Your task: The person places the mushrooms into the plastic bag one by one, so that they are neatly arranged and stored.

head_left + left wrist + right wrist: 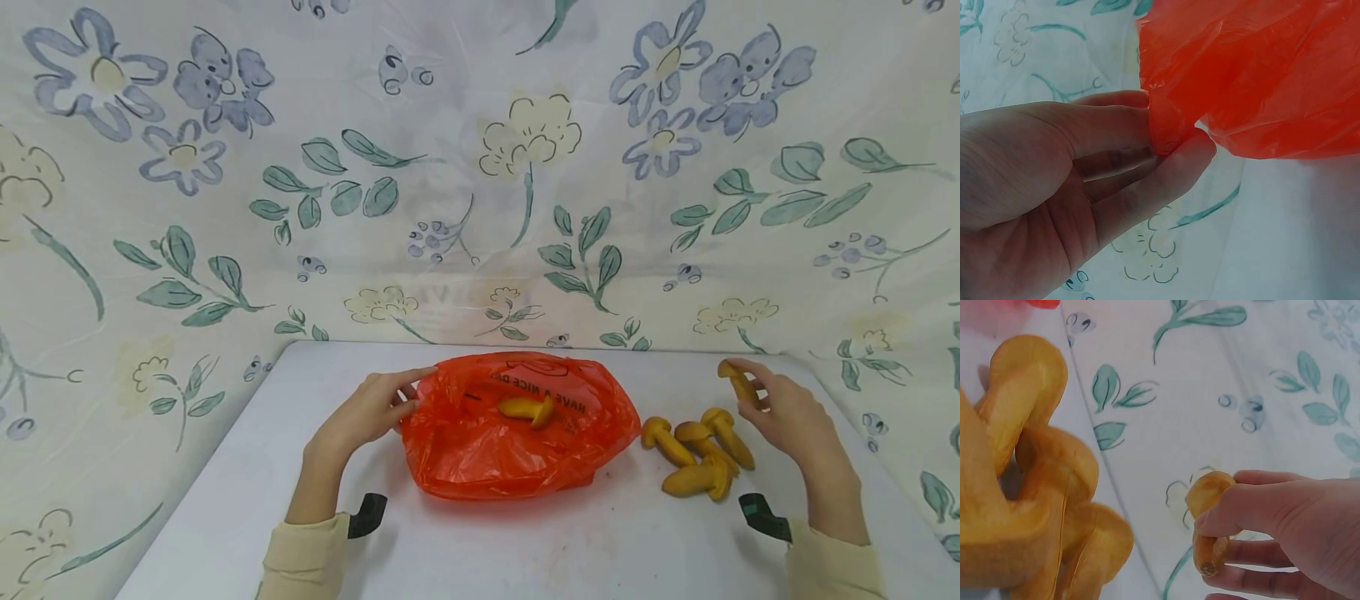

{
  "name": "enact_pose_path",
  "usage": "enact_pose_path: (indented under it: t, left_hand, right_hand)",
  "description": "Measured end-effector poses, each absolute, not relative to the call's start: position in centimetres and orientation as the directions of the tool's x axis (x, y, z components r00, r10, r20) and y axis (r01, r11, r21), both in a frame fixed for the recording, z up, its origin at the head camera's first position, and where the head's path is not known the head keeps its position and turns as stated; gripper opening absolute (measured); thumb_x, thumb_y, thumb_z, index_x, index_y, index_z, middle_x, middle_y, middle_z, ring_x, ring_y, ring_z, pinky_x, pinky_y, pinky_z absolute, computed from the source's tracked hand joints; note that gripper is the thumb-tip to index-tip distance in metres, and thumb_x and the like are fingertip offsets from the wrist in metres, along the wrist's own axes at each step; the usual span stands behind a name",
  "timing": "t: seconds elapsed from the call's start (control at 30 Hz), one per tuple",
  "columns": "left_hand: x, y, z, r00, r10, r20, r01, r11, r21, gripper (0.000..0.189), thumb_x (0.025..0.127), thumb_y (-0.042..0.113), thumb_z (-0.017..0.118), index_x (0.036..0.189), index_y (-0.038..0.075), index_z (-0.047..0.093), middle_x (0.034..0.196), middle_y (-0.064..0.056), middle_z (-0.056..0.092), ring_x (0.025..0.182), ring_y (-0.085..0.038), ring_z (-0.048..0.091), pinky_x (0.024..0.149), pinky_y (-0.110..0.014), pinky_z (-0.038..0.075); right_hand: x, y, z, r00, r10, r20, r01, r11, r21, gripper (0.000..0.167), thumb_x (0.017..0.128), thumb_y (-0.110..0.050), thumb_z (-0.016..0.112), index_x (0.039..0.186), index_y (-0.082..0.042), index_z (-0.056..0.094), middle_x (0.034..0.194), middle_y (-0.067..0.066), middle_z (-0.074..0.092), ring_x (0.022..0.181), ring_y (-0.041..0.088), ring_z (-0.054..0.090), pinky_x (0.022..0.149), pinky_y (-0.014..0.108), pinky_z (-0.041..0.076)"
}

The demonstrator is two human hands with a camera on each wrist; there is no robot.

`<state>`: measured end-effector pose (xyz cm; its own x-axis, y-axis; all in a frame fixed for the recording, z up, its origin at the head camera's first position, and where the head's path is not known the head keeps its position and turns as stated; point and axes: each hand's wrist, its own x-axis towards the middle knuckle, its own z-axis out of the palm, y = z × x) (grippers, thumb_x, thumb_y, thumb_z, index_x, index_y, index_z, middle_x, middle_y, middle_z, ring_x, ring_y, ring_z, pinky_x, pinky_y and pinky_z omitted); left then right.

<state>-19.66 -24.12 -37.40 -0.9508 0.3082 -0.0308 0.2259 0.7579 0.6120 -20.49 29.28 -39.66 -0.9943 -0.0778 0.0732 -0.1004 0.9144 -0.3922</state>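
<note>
A red plastic bag (480, 458) with printed lettering lies mouth-up on the table, and one yellow-brown mushroom (527, 409) shows inside its opening. My left hand (372, 408) pinches the bag's left edge; in the left wrist view the red film (1169, 119) passes between thumb and fingers. Off to the right, my right hand (787, 412) holds another mushroom (738, 383) by its stem, above the table. The right wrist view shows this held mushroom (1210, 497) between thumb and fingers. Several more mushrooms (697, 479) lie in a pile between the bag and my right hand.
The white table (525, 550) carries the bag and the pile. A floral-patterned cloth (465, 275) hangs behind it and along the sides. Dark wrist-camera mounts (367, 515) stick out from both sleeves.
</note>
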Motion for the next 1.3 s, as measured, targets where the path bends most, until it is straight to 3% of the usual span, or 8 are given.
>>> enact_pose_path:
  t: [0.57, 1.07, 1.3]
  left_hand:
    - [-19.7, -24.1, -37.4, -0.952, 0.303, -0.037, 0.218, 0.76, 0.612, 0.053, 0.093, 0.004, 0.063, 0.144, 0.016, 0.051, 0.101, -0.011, 0.067, 0.076, -0.014, 0.063, 0.066, -0.028, 0.06]
    - [-19.6, -24.1, -37.3, -0.95, 0.31, -0.026, 0.229, 0.752, 0.618, 0.053, 0.093, 0.004, 0.063, 0.143, 0.015, 0.051, 0.1, -0.011, 0.067, 0.075, -0.014, 0.064, 0.066, -0.027, 0.06]
    - [-19.6, -24.1, -37.3, -0.951, 0.309, -0.027, 0.225, 0.749, 0.623, 0.053, 0.093, 0.003, 0.063, 0.143, 0.015, 0.051, 0.1, -0.012, 0.067, 0.075, -0.014, 0.064, 0.065, -0.026, 0.06]
  right_hand:
    - [-20.1, 26.1, -38.3, -0.984, -0.129, 0.122, -0.164, 0.922, -0.349, 0.059, 0.092, -0.016, 0.065, 0.146, -0.018, 0.041, 0.12, 0.031, 0.057, 0.1, 0.046, 0.06, 0.073, 0.055, 0.057]
    - [-19.9, 23.7, -38.0, -0.981, -0.171, 0.095, -0.192, 0.926, -0.323, 0.059, 0.09, -0.016, 0.067, 0.143, -0.025, 0.043, 0.117, 0.026, 0.061, 0.098, 0.041, 0.062, 0.071, 0.053, 0.057]
    - [-19.6, 22.8, -37.8, -0.982, -0.172, 0.082, -0.189, 0.929, -0.317, 0.06, 0.09, -0.016, 0.067, 0.143, -0.03, 0.042, 0.117, 0.026, 0.061, 0.097, 0.04, 0.06, 0.072, 0.058, 0.056]
